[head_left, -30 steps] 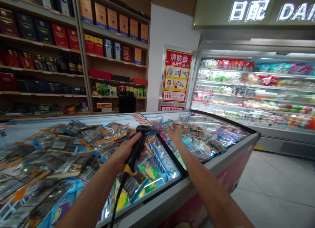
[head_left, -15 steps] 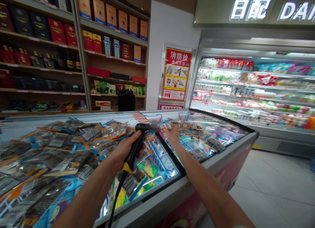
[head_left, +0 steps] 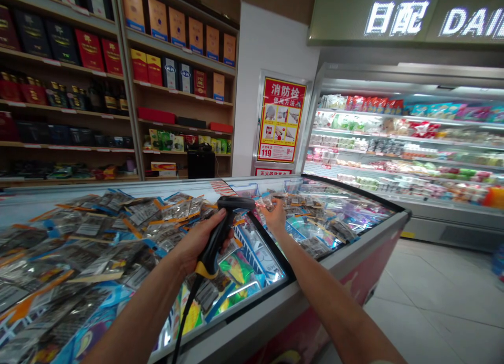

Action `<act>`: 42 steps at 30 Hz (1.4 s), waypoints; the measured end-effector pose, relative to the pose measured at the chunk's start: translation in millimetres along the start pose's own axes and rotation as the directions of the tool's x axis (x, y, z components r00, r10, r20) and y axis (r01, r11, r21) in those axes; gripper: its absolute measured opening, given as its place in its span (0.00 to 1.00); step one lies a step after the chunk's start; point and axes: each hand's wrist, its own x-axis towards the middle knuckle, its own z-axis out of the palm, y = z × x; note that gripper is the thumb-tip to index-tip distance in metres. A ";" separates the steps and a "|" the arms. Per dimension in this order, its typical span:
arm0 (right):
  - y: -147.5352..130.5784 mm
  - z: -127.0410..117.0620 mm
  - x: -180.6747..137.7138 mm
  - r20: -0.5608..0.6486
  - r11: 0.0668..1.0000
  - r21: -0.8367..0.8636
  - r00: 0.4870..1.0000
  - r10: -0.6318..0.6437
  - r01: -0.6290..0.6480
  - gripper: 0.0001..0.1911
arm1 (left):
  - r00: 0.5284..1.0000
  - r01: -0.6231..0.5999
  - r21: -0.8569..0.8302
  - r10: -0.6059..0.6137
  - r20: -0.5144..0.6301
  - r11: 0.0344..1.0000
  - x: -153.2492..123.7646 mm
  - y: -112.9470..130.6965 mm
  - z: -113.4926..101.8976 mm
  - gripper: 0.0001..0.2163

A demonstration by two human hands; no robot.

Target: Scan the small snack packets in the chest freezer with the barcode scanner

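Note:
My left hand (head_left: pixel 199 243) is closed round the handle of a black barcode scanner (head_left: pixel 220 227) with a yellow band, its cord hanging down toward me. The scanner head points right, over the glass lid of a chest freezer (head_left: pixel 354 246). My right hand (head_left: pixel 274 214) reaches out onto the freezer lid and grips a small clear packet (head_left: pixel 268 201) among several packets lying on the glass. Many more flat packets (head_left: pixel 98 238) with orange and blue edges cover the left part of the lid.
Wooden shelves (head_left: pixel 129 91) with boxed goods and bottles stand behind the freezer. A red fire-hydrant notice (head_left: pixel 280 120) hangs on the white wall. An open chilled display (head_left: pixel 409 143) runs along the right. Tiled floor (head_left: pixel 433 311) lies to the right of the freezer.
My right hand has drawn back a little to the left over the lid, closing on a packet. My left hand and the scanner have hardly moved.

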 end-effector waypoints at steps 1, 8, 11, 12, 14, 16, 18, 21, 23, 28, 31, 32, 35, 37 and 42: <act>0.0 -0.1 -0.2 0.002 1.000 -0.004 1.000 0.000 0.000 0.23 | 1.000 0.003 -0.008 -0.003 0.006 1.000 -0.8 0.6 0.4 0.14; -5.8 -4.2 -2.5 0.002 0.998 -0.058 1.000 -0.016 0.016 0.22 | 1.000 0.023 -0.039 -0.023 0.017 0.999 -2.5 1.7 2.6 0.15; -7.8 -5.7 -3.5 0.019 0.997 -0.062 0.999 -0.036 0.037 0.21 | 1.000 0.014 -0.039 -0.013 0.018 0.999 -2.0 1.0 2.4 0.14; -7.9 -5.8 -3.6 0.025 0.997 -0.063 0.999 -0.043 0.044 0.21 | 1.000 0.010 -0.040 -0.009 0.020 0.999 -2.0 0.9 2.3 0.14; -7.5 -5.5 -3.8 0.031 0.996 -0.074 0.998 -0.052 0.054 0.22 | 1.000 0.008 -0.046 -0.007 0.030 0.999 -2.3 1.1 2.3 0.13; -6.7 -4.6 -3.9 0.035 0.994 -0.084 0.997 -0.062 0.064 0.22 | 0.999 0.013 -0.051 -0.012 0.038 0.999 -2.8 1.5 2.4 0.13; -5.8 -3.7 -4.2 0.040 0.993 -0.089 0.996 -0.077 0.080 0.23 | 0.999 0.018 -0.050 -0.017 0.037 0.999 -3.4 1.9 2.6 0.13; -5.7 -3.6 -4.6 0.037 0.989 -0.093 0.993 -0.110 0.113 0.22 | 1.000 0.007 -0.050 -0.005 0.027 0.999 -3.9 2.8 2.5 0.13; -6.7 -5.3 -4.2 0.033 0.985 -0.095 0.989 -0.142 0.144 0.22 | 1.000 -0.008 -0.049 0.009 0.022 0.999 -4.0 3.5 2.1 0.14; -8.1 -12.7 -1.4 0.039 0.951 -0.183 0.969 -0.245 0.247 0.21 | 0.999 0.001 -0.051 0.001 0.032 0.999 -3.1 4.7 -0.8 0.14; -5.5 -13.2 -1.1 0.184 0.924 -0.191 0.937 -0.298 0.331 0.20 | 1.000 -0.005 -0.051 0.006 0.009 0.999 -2.3 5.1 -2.6 0.14; -4.5 -12.5 -1.3 0.261 0.914 -0.179 0.913 -0.314 0.365 0.20 | 1.000 -0.007 -0.049 0.007 -0.005 0.999 -2.1 5.4 -2.9 0.15; -1.8 -11.0 -0.9 0.377 0.895 -0.170 0.866 -0.328 0.413 0.25 | 1.000 0.007 -0.048 -0.009 -0.030 0.999 -2.1 6.2 -3.3 0.15; 1.1 -13.1 0.7 0.306 0.913 -0.239 0.918 -0.251 0.330 0.22 | 0.999 0.022 -0.054 -0.024 -0.036 0.998 -2.1 6.6 -3.3 0.14; 17.5 -17.7 6.2 0.209 0.965 -0.261 0.974 0.087 -0.030 0.20 | 1.000 0.024 -0.048 -0.025 -0.019 0.999 -1.5 5.8 -2.7 0.13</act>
